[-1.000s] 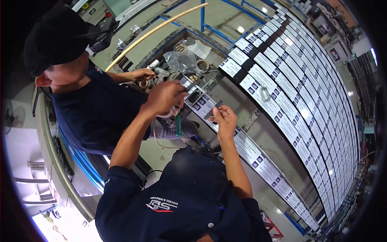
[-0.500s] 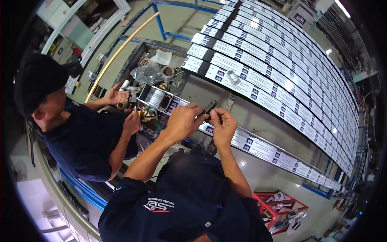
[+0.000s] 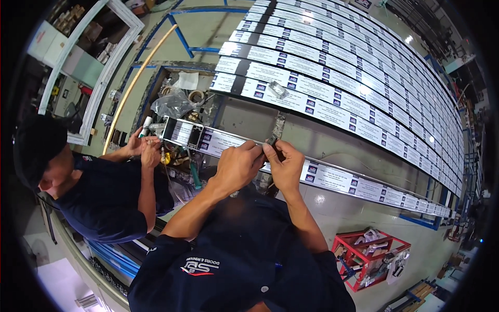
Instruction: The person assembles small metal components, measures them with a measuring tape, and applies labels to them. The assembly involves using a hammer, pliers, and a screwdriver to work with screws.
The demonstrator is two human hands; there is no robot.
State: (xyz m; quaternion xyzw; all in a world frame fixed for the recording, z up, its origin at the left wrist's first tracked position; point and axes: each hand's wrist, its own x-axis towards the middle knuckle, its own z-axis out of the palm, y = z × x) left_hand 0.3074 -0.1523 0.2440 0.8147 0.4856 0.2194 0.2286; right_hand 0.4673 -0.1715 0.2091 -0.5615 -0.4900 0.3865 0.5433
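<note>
My left hand (image 3: 240,165) and my right hand (image 3: 286,162) meet with fingertips pinched round a small dark fitting (image 3: 272,140). Its exact kind is hard to make out, and the fingers cover most of it. Just beneath them runs a long metal profile (image 3: 332,176) wrapped in white printed film. Near its left end sits a short box-shaped profile offcut (image 3: 182,132), its hollow dark end facing the long piece. Both my forearms come up from the lower edge, one on each side of my dark shirt.
At the left a co-worker (image 3: 99,192) in dark clothes brings both hands together. Tape rolls and a plastic bag (image 3: 171,104) fill a bench tray. Film-covered profiles (image 3: 322,78) lie in rows, a clear block (image 3: 278,90) on one. A red cart (image 3: 364,257) stands lower right.
The dark fitting has turned and sits lower between my fingers, and my hands have drawn closer together. The co-worker's hands have come together. The whole view has shifted slightly.
</note>
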